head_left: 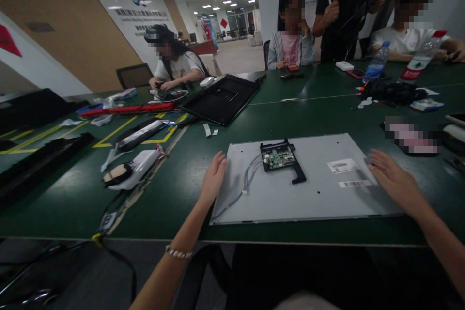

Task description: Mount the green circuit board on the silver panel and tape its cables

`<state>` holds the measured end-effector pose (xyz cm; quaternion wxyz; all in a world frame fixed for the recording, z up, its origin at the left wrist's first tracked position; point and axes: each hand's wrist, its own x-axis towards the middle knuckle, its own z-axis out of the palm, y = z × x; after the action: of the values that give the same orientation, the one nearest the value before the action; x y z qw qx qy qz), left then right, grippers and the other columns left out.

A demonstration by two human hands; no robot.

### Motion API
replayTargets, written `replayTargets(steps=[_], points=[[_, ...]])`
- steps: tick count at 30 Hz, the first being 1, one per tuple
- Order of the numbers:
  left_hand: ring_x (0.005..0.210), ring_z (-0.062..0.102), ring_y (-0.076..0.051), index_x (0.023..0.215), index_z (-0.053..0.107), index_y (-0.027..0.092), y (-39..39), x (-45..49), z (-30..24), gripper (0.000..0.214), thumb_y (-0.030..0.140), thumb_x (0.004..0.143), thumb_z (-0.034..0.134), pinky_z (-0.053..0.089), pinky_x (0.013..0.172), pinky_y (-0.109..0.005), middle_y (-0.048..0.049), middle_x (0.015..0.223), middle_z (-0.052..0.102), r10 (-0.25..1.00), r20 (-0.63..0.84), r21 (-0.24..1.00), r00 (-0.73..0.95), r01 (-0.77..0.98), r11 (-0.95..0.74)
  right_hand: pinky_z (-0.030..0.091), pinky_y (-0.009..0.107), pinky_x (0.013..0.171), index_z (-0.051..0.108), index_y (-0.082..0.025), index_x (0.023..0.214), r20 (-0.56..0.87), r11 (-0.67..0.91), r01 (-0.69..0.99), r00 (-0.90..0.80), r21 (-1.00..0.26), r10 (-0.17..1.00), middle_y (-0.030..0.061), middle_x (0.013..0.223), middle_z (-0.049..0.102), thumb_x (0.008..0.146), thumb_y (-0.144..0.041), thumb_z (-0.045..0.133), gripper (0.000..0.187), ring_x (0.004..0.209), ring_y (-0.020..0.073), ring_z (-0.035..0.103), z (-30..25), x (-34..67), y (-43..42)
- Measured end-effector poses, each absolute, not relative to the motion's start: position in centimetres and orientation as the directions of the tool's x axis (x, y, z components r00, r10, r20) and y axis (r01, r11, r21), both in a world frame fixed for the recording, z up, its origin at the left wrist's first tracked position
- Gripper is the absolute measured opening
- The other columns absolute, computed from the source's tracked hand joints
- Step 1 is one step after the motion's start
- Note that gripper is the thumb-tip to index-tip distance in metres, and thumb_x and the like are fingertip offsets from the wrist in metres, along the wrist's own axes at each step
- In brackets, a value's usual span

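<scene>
A grey metal-backed display panel point(283, 206) lies flat on the green table in front of me. On its back sits a black plastic bracket point(300, 174) with a green circuit board point(279, 159). Grey cables point(246, 179) run from the board toward the panel's near left corner. My left hand point(214, 179) is at the left edge of the panel, fingers stretched out along it. Over at the right edge, my right hand point(394, 179) has its fingers extended beside the white labels point(343, 166). Whether either palm presses on the panel is not visible.
A black frame-like cover point(225, 99) lies farther back. To the left are a white power strip point(136, 169) with cables, a long black strip point(39, 164) and red bars point(127, 109). Bottles point(378, 63) and a phone point(412, 138) lie right. Several people are across the table.
</scene>
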<state>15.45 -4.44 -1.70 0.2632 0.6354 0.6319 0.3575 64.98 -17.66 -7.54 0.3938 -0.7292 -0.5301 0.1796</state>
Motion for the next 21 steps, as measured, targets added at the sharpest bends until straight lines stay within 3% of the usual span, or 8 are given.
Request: replayTargets(steps=[6,16,21], points=[[0.132,0.051,-0.026,0.143,0.046,0.021,-4.8,15.6,-1.5,0.054,0.044,0.094,0.048,0.035,0.114,-0.043,-0.0118,0.141,0.057,0.991,0.122,0.824,-0.057,0.563,-0.069,0.04,0.05,0.113,0.042,-0.024,0.147,0.145,-0.094,0.558,0.368,-0.825,0.918,0.014,0.142,0.057,0.091,-0.054,0.052,0.064,0.128,0.0311,0.056,-7.5,64.8,-17.9],[0.13,0.053,-0.026,0.141,0.047,0.022,-5.2,15.7,-1.4,0.052,0.041,0.093,0.049,0.037,0.113,-0.042,-0.0107,0.138,0.059,0.99,0.131,0.825,-0.055,0.559,-0.078,0.043,0.052,0.11,0.056,-0.027,0.136,0.166,-0.116,0.607,0.389,-0.786,0.906,0.0089,0.135,0.063,0.09,-0.051,0.053,0.052,0.123,0.0338,0.06,-7.7,64.9,-18.5],[0.127,0.056,-0.028,0.142,0.048,0.018,-5.7,16.2,-0.8,0.054,0.041,0.093,0.049,0.037,0.111,-0.045,-0.0134,0.138,0.059,0.987,0.154,0.773,-0.04,0.628,-0.095,0.045,0.053,0.108,0.059,-0.024,0.134,0.184,-0.13,0.641,0.399,-0.756,0.898,0.0095,0.131,0.066,0.09,-0.051,0.051,0.052,0.12,0.0352,0.061,-7.0,64.8,-18.7]])
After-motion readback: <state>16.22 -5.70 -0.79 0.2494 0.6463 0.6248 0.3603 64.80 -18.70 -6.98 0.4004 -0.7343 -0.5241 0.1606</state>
